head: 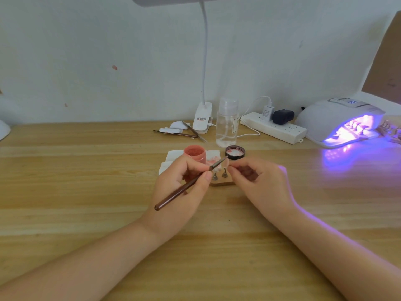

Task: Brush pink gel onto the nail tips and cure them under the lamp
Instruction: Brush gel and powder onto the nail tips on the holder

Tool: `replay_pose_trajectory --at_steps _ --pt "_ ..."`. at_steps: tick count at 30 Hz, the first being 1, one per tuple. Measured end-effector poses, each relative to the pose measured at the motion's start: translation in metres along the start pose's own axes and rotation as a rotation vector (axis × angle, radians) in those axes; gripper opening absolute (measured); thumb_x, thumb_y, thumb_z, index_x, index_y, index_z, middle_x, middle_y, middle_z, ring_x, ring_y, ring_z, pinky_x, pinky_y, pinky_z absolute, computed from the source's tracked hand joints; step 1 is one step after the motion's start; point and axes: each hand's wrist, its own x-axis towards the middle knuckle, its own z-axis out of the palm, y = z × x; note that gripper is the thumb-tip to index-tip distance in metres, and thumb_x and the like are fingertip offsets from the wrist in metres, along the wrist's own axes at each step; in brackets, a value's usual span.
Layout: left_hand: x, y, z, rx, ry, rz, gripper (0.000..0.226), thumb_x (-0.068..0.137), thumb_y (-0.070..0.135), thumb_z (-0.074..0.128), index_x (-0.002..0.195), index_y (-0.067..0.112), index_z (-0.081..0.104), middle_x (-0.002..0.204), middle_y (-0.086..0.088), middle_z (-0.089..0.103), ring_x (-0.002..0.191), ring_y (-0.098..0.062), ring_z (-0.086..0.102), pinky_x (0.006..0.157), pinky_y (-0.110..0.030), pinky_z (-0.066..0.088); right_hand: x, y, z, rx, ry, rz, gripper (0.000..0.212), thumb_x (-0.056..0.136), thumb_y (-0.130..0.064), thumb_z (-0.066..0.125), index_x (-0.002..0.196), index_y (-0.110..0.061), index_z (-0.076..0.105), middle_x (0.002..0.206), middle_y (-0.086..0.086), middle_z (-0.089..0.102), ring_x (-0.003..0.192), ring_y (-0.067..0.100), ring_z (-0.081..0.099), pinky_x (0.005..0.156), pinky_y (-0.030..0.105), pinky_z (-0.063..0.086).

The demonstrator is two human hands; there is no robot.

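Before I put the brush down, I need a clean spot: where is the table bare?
Bare wood lies left of the white tissue, and near the front edge between both forearms. Crowded: around the open pink gel jar, black lid, clear bottle and glowing curing lamp.

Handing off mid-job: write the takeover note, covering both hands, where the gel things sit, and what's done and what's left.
Left hand grips the brush, bristles at a clear nail tip pinched by the right hand.
Open pink gel jar sits on a tissue, its lid to the right, wooden stand between the hands.
Curing lamp at far right glows, items inside.
Left: coat this tip, then cure it.
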Motion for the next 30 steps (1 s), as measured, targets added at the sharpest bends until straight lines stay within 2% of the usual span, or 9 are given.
replay_pose_trajectory --at_steps 6,8,11,15,18,23,26,30 --pt "-0.002 0.005 -0.004 -0.047 -0.026 -0.039 0.009 0.074 0.033 0.06 0.076 0.024 0.059 0.069 0.001 0.063 0.063 -0.007 0.057 0.061 -0.015 0.045 0.001 0.001 0.0 0.041 -0.016 0.051 0.009 0.081 -0.011 0.073 0.088 -0.016 0.076 0.071 -0.011 0.07 0.065 -0.002 0.062 0.064 0.007 0.047" --pt "0.004 0.012 -0.005 -0.07 0.014 -0.074 0.009 0.075 0.024 0.065 0.07 0.022 0.058 0.065 0.006 0.063 0.062 -0.004 0.057 0.059 -0.014 0.045 0.0 0.002 0.0 0.047 -0.027 0.061 0.01 0.081 -0.011 0.072 0.088 -0.016 0.076 0.071 -0.011 0.07 0.065 -0.002 0.062 0.065 0.007 0.047" --pt "0.029 0.019 -0.011 -0.034 0.128 -0.184 0.025 0.082 -0.001 0.064 0.065 0.015 0.057 0.058 0.016 0.065 0.056 0.007 0.059 0.054 -0.005 0.041 0.001 0.003 0.001 0.038 -0.026 0.056 0.01 0.081 -0.011 0.072 0.088 -0.017 0.077 0.072 -0.011 0.071 0.067 0.0 0.063 0.066 0.009 0.049" --pt "0.068 0.018 -0.032 0.155 0.144 -0.38 0.017 0.075 0.01 0.065 0.061 0.019 0.063 0.054 0.01 0.064 0.047 0.003 0.05 0.055 -0.021 0.042 0.001 0.003 0.001 0.034 -0.021 0.046 0.01 0.081 -0.011 0.073 0.087 -0.018 0.076 0.072 -0.013 0.07 0.067 -0.003 0.062 0.066 0.007 0.048" --pt "0.093 0.011 -0.045 0.299 0.085 -0.485 0.018 0.071 0.013 0.067 0.054 0.019 0.064 0.059 0.007 0.065 0.054 -0.007 0.049 0.056 -0.026 0.042 0.001 0.003 0.001 0.031 -0.024 0.046 0.01 0.081 -0.01 0.073 0.088 -0.017 0.076 0.073 -0.013 0.07 0.067 -0.005 0.061 0.065 0.004 0.046" --pt "0.122 0.002 -0.045 0.464 -0.113 -0.6 0.008 0.071 0.014 0.069 0.065 0.008 0.07 0.074 -0.011 0.072 0.06 -0.016 0.053 0.054 -0.026 0.043 0.002 0.005 0.003 0.024 -0.019 0.048 0.01 0.081 -0.011 0.073 0.087 -0.017 0.077 0.072 -0.014 0.07 0.065 -0.006 0.061 0.062 0.003 0.044" --pt "0.127 -0.001 -0.039 0.508 -0.198 -0.612 0.008 0.071 0.011 0.069 0.071 0.004 0.069 0.066 -0.009 0.067 0.056 -0.015 0.051 0.05 -0.024 0.04 0.002 0.006 0.004 0.03 -0.024 0.057 0.009 0.081 -0.012 0.073 0.087 -0.017 0.076 0.072 -0.016 0.07 0.063 -0.006 0.061 0.062 0.004 0.045" --pt "0.128 -0.006 -0.032 0.525 -0.267 -0.633 0.003 0.069 0.008 0.067 0.07 0.007 0.065 0.063 -0.007 0.058 0.056 -0.016 0.046 0.049 -0.024 0.036 0.002 0.006 0.004 0.028 -0.036 0.046 0.01 0.081 -0.012 0.073 0.088 -0.017 0.077 0.073 -0.014 0.07 0.065 -0.004 0.062 0.064 0.007 0.048"
